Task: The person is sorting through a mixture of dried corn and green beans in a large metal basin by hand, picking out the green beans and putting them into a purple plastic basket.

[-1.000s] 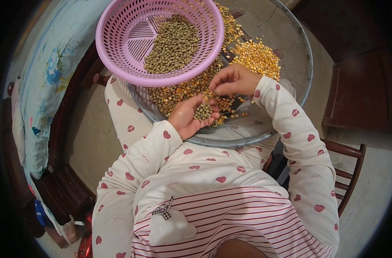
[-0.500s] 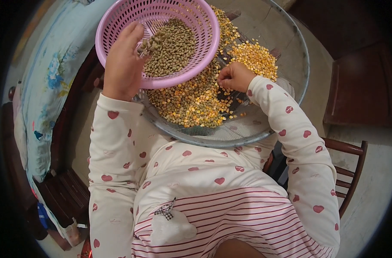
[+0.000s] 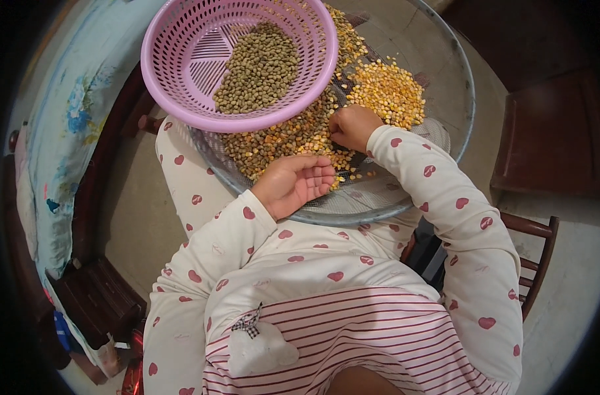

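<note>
My left hand (image 3: pixel 296 185) is open with its palm up and slightly cupped. It hangs over the near side of a wide round mesh sieve (image 3: pixel 379 212), and nothing shows in it. My right hand (image 3: pixel 355 128) is closed, fingertips turned down at the edge of a mixed heap (image 3: pixel 260 151) of green-brown beans and yellow corn kernels. What its fingers pinch, if anything, is hidden. Right of this heap lies a pile of corn kernels (image 3: pixel 391 93). A pink plastic basket (image 3: pixel 175 108) rests on the sieve's left part, with green-brown beans (image 3: pixel 259 69) inside.
The sieve lies across my lap. To the left is a bed-like surface with a light blue flowered cloth (image 3: pixel 63 145). A dark wooden cabinet (image 3: pixel 544 138) stands at the far right, and a wooden chair (image 3: pixel 544 257) is nearer on the right.
My left hand has come out of the basket, where it was dropping beans, and moved right and nearer, palm up. My right hand has shifted slightly left and nearer.
</note>
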Demonstrator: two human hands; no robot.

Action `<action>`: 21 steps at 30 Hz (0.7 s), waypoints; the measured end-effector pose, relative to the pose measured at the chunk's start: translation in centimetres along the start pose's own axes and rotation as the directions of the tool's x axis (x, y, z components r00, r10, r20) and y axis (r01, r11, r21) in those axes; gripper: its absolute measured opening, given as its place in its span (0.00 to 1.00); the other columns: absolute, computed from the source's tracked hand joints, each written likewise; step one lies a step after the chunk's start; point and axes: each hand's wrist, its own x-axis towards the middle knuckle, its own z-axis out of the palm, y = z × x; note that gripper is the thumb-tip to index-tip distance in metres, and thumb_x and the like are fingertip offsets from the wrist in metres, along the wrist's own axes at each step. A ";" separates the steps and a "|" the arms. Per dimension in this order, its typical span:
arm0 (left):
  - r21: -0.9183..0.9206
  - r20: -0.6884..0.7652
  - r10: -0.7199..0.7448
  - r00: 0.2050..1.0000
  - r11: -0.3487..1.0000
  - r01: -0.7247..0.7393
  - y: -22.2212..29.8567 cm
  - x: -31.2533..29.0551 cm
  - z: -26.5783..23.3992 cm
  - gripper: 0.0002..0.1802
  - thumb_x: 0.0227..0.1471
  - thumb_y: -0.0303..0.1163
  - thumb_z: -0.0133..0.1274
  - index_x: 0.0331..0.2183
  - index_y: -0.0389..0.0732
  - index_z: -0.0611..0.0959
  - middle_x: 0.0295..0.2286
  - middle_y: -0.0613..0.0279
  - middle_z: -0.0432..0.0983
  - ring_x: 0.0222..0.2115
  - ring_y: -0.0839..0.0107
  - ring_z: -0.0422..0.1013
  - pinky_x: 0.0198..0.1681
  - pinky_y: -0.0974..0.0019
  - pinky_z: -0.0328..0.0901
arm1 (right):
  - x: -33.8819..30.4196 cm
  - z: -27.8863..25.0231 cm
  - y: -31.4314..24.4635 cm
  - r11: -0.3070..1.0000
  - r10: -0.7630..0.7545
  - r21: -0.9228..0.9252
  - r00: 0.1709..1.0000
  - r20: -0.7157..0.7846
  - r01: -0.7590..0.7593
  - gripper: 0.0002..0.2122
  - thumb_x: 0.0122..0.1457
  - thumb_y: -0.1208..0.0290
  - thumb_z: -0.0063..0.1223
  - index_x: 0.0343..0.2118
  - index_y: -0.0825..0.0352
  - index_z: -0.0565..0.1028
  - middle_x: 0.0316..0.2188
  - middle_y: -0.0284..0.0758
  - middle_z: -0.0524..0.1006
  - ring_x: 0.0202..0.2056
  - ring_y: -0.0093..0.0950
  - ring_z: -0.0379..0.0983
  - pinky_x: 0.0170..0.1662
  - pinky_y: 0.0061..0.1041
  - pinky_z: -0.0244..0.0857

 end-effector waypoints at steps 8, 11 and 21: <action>-0.089 -0.003 -0.043 0.999 0.995 0.042 -0.4 0.8 -0.9 0.11 0.52 0.31 0.41 0.33 0.32 0.72 0.30 0.55 0.70 0.31 0.68 0.68 0.37 0.67 0.66 | 0.7 0.3 1.3 0.995 -0.086 0.040 0.996 -0.023 0.086 0.05 0.42 0.74 0.50 0.24 0.65 0.76 0.21 0.38 0.75 0.23 0.34 0.72 0.28 0.29 0.66; -0.108 -0.005 -0.027 1.000 0.994 0.026 -0.4 0.8 -0.6 0.13 0.53 0.33 0.39 0.34 0.32 0.72 0.30 0.55 0.70 0.32 0.67 0.68 0.38 0.67 0.66 | 0.2 -1.2 1.3 0.855 -0.162 0.515 0.975 0.153 0.061 0.04 0.45 0.76 0.52 0.26 0.68 0.75 0.20 0.34 0.75 0.20 0.26 0.71 0.25 0.22 0.64; -0.188 0.038 -0.066 0.997 0.980 0.072 -0.4 1.0 -1.5 0.17 0.55 0.36 0.35 0.35 0.33 0.72 0.27 0.60 0.70 0.27 0.73 0.66 0.28 0.75 0.63 | 1.0 0.3 1.9 0.974 -0.187 0.116 0.979 -0.079 0.195 0.07 0.40 0.77 0.54 0.26 0.64 0.76 0.26 0.38 0.74 0.29 0.35 0.71 0.33 0.28 0.66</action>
